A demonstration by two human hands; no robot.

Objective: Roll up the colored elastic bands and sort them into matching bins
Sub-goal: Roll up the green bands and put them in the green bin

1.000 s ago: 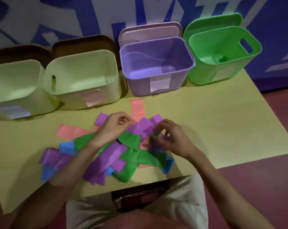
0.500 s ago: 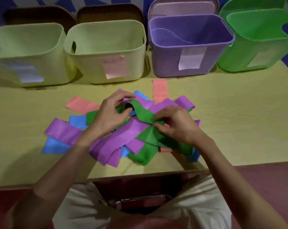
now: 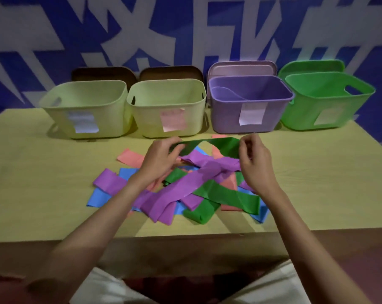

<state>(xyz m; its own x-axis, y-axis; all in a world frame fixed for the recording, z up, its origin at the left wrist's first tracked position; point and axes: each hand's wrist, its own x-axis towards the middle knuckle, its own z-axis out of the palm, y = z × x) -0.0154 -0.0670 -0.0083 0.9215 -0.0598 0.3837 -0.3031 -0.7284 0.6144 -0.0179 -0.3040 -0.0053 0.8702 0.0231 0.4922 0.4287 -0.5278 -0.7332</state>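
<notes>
Four bins stand in a row at the far edge of the table (image 3: pixel 317 183): a pale yellow-green bin (image 3: pixel 84 109) with a white label at the left, a second pale yellow-green bin (image 3: pixel 167 108) with a pink label just beside it, then a purple bin (image 3: pixel 250 104) with a white label, and a green bin (image 3: pixel 326 102) at the right. A thin curved edge shows inside the purple bin; what the others contain cannot be told from this angle. Lids lean behind them, two brown, one pink (image 3: pixel 242 68) and one green (image 3: pixel 310 66). The left hand (image 3: pixel 161 157) and the right hand (image 3: pixel 254 162) each pinch one end of a green elastic band (image 3: pixel 216 145), holding it stretched out flat above the pile of bands (image 3: pixel 185 189). That pile, in purple, green, blue and salmon pink, lies tangled on the pale wooden table between the person's forearms. Behind the bins rises a blue wall (image 3: pixel 185 29) with large white shapes. The person's light-coloured trousers show below the table's near edge.
</notes>
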